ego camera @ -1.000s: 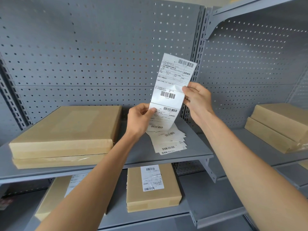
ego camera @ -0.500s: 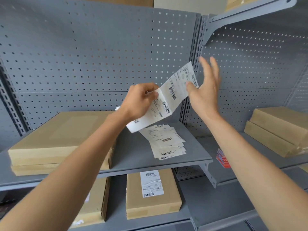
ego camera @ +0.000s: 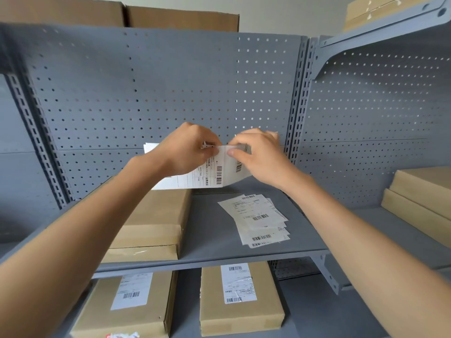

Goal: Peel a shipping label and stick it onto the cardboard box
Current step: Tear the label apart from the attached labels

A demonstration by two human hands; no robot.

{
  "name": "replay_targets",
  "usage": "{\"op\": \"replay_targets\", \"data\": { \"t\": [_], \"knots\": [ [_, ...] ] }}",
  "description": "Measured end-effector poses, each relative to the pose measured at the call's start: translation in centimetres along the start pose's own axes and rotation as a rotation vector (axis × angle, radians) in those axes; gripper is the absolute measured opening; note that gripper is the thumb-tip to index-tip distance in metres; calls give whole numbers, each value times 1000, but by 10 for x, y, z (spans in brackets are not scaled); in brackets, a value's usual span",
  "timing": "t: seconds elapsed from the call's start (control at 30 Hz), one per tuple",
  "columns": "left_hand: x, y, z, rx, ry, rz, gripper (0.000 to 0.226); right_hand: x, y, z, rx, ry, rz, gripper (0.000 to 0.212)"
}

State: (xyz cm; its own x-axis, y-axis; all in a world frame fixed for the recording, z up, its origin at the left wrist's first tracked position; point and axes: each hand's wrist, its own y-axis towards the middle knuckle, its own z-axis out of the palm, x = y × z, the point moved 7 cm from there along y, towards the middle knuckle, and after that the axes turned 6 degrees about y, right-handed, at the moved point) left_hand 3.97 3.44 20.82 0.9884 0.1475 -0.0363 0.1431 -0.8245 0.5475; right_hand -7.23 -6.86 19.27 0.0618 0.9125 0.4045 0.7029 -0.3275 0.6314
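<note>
The shipping label (ego camera: 207,173) is held in the air above the grey shelf (ego camera: 210,230), over the back edge of the cardboard box (ego camera: 151,223) that lies on that shelf. Left hand (ego camera: 188,150) is pinched shut on the label's upper edge; right hand (ego camera: 258,157) is pinched on the same edge just beside it, thumb on the paper. Judged step: starting the peel at a corner.

Risks noted:
- Both grips sit close together, so the free lower part of the label hangs loose and may curl and stick to itself once the backing comes away.
- A pull at an angle may tear the paper.
- The loose stack of labels (ego camera: 258,220) lies on the shelf right of the box; exposed adhesive dropped there would pick one up.
- Whether any backing has separated cannot be told.
</note>
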Motion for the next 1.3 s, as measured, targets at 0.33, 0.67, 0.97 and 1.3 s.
{"op": "replay_targets", "data": {
  "t": [0.33, 0.67, 0.97, 1.3],
  "knots": [
    [10, -9, -2, -4, -130, -109, 17, -2, 7, 14, 15, 156, 59, 11],
    [14, -11, -8, 7, -198, -165, 16, 3, 13, 11, -25, 219, 46, 9],
    [7, -14, 1, 146, -145, -177, 14, 5, 5, 15, 74, 99, 49, 7],
    [-3, -22, 5, 205, -189, -214, 33, 0, -3, 17, 199, 118, 132, 17]
  ]
}}
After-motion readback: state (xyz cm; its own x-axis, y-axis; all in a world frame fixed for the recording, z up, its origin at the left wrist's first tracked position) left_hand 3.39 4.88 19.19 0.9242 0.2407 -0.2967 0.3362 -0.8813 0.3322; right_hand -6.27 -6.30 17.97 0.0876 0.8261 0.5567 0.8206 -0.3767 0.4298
